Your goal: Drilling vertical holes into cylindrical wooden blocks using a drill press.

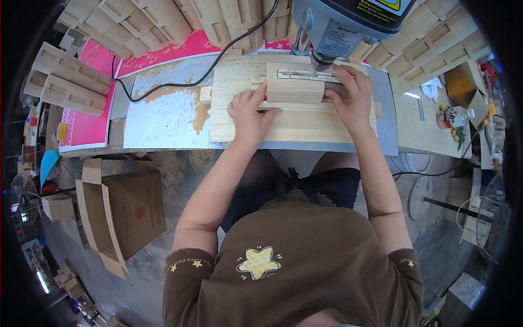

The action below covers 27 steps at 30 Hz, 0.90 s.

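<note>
- Under the drill, on the bench, lies a wide board; its near side is close to the front edge of the bench.
- On the board is the wooden block, between both hands. It has a long narrow slot on its far side.
- The chuck stands over the slot. I cannot tell if a bit touches the wood.
- The left hand is half open at the block's left end. Its forefinger touches this end, and the thumb lies apart, along the near side. How firmly it grips, I cannot tell.
- The right hand is also half open, with thumb and fingers bent around the right end. The fingertips are partly hidden, so its grip is not clear.
- Toward the left side of the bench, sawdust is spread, and a black cable curves across.
- Along the far edge and at the far left corner stand many wooden pieces with slots, some on pink sheet.
- At the right, on a pale table, is a clear bottle.
- On the floor, left of the person, is an open carton.
</note>
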Tool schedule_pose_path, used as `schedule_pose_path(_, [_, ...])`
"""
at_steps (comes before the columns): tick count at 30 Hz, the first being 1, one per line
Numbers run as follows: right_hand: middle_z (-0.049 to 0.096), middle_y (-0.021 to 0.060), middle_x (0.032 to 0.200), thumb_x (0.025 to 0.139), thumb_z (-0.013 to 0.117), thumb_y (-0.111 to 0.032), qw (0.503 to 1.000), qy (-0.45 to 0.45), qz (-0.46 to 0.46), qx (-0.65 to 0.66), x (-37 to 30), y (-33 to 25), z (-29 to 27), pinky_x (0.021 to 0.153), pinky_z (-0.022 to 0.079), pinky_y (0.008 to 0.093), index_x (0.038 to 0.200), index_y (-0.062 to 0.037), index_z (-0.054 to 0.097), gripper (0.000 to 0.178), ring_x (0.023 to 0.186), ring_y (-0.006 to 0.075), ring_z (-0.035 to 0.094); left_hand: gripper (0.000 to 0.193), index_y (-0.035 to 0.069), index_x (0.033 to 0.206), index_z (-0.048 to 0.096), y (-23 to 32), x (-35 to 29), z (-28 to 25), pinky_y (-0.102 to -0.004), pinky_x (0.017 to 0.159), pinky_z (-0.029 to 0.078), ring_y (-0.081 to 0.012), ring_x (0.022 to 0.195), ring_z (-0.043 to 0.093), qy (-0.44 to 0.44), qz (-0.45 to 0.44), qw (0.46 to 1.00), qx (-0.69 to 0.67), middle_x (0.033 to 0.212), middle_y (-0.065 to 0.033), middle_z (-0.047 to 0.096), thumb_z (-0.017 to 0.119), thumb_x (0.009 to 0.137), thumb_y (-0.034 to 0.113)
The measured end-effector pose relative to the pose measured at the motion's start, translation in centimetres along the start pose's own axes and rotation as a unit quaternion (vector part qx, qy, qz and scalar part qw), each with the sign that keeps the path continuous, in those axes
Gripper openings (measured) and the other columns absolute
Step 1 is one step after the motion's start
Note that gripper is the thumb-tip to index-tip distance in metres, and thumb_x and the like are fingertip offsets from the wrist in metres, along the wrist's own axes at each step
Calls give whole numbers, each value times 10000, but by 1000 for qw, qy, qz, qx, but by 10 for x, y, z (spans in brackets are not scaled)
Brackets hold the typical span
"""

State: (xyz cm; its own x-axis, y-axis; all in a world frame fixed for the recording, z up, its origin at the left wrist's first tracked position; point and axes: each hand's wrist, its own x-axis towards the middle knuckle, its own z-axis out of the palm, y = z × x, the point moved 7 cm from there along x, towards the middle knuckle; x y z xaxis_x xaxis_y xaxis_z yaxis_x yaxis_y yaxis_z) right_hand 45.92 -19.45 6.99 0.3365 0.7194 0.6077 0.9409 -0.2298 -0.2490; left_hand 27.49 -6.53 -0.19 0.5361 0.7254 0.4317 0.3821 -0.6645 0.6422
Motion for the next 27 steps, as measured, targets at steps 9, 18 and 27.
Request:
schedule_pose_path(9, [517,81,1200,952,483,-257,886,164,103,421,118,53,-135,930,428,374,1250,-50,476,363,1135,185,492,559,98,1102,640,-7,8,-1,-370,783,350,-224,846,495,-49,24,998,-31,813,-2,568,805,578,203])
schedule_pose_path(18, [570,157,694,927,479,-268,996,87,20,7,150,-23,-150,602,439,293,840,30,582,327,641,215,568,556,111,1137,625,3,8,2,-361,748,369,-224,806,487,-44,61,997,33,810,-5,554,789,616,217])
schedule_pose_path(27, [569,84,629,848,581,-103,979,153,56,123,23,-49,-119,520,411,341,915,-31,646,118,518,217,549,589,126,1176,608,-2,5,-3,-361,729,378,-228,788,492,-48,61,996,43,794,-14,538,786,622,214])
